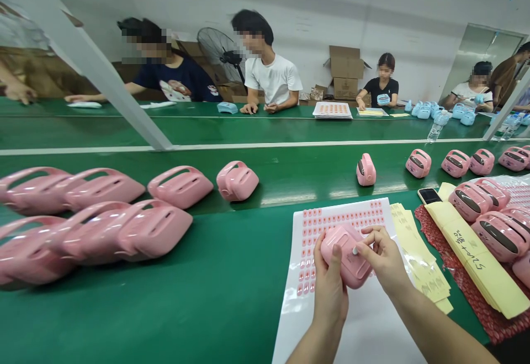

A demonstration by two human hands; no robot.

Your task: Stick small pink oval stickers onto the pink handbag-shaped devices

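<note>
My left hand is wrapped around a pink plastic housing with rounded edges, thumb across its face. The housing is tilted above a white sheet that carries rows of small pink oval stickers. At the housing's upper right side, my right hand has thumb and index finger bent together in a pinch. A small pale spot shows at the thumb tip; I cannot tell whether it is the nail or something held.
Pink housings stand to the left, with more at right on red bubble wrap. Yellow sticker sheets, a yellow paper bundle and a phone lie nearby. Beyond a white divider strip, several people sit along the green table.
</note>
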